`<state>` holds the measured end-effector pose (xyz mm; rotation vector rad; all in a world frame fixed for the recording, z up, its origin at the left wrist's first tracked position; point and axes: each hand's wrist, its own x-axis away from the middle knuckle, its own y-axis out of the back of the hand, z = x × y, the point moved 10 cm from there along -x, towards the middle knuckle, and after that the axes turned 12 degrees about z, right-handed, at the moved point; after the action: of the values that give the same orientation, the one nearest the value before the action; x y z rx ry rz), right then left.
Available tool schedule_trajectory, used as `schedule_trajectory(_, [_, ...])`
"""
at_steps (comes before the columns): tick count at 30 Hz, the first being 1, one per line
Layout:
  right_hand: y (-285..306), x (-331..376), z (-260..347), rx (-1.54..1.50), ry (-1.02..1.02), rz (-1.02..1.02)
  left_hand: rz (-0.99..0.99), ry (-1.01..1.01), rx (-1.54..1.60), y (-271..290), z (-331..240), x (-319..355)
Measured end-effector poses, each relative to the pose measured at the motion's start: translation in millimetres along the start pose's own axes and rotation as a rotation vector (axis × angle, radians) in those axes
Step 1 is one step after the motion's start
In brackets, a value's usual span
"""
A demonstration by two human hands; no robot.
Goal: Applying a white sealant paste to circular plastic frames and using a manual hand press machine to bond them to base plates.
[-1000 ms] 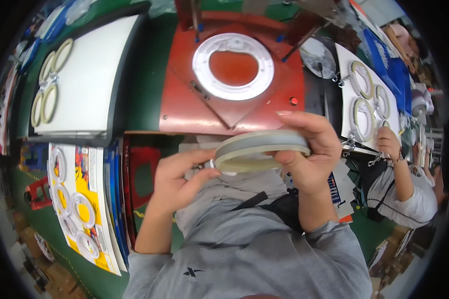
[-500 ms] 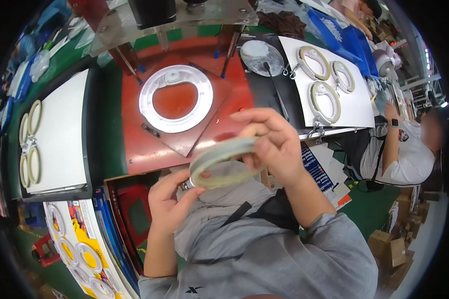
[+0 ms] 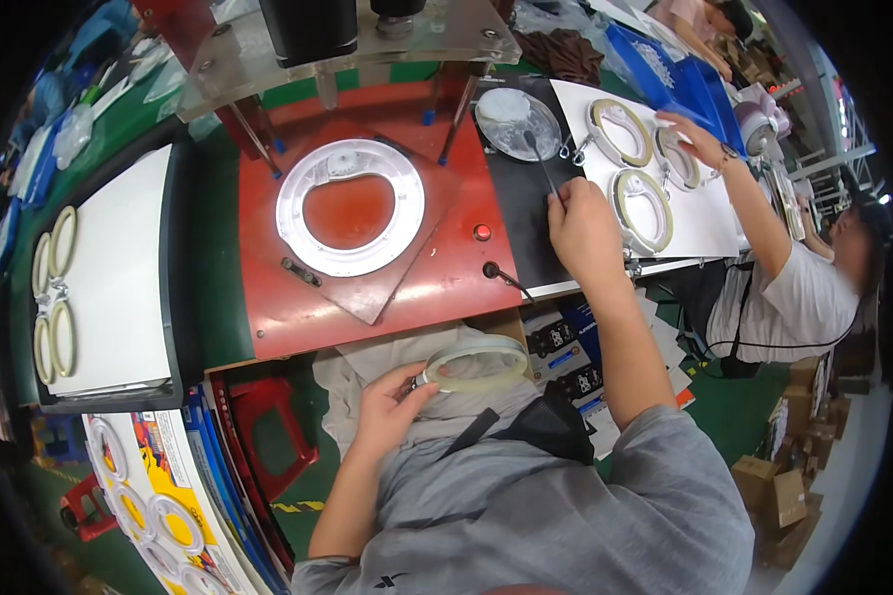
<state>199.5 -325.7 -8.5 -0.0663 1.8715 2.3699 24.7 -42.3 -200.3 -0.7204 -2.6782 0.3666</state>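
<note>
Low in front of my body, my left hand [image 3: 395, 405] grips a pale, translucent-looking ring [image 3: 478, 365] by its edge, at a small metal fitting. My right hand [image 3: 587, 230] has its fingers closed round the end of a thin dark stick [image 3: 544, 167]. The stick's other end lies in a round clear dish [image 3: 504, 149] with a white lump in it. A white ring-shaped part [image 3: 404, 213] lies flat on the red base plate [image 3: 268, 307] of a press.
A co-worker's hand [image 3: 700, 144] reaches over rings [image 3: 643, 210] on the white board to the right. More rings [image 3: 63, 337] lie on the left board. A press column and clear plate [image 3: 437, 59] overhang the red base. A red button [image 3: 482, 232] sits near its right edge.
My right hand has let go of the ring and moved right and up to the stick. My left hand has lowered the ring. The co-worker's arm has reached onto the right board.
</note>
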Motion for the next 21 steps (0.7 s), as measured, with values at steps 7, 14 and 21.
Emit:
schedule_trajectory(7, [30.8, -28.5, -10.5, -0.195, -0.005, -0.113, 0.098, -0.055, 0.072, -1.4, -1.5, -10.6])
schedule_trajectory(14, [33.7, -57.9, -10.7, -0.041, 0.107, -0.199, 0.099, -0.024, 0.1, -2.2, -3.9, -11.0])
schedule_trajectory(21, [53.7, -31.6, -14.1, -0.103, 0.071, -0.188, 0.1, -0.086, 0.062, -1.6, -3.7, -8.1])
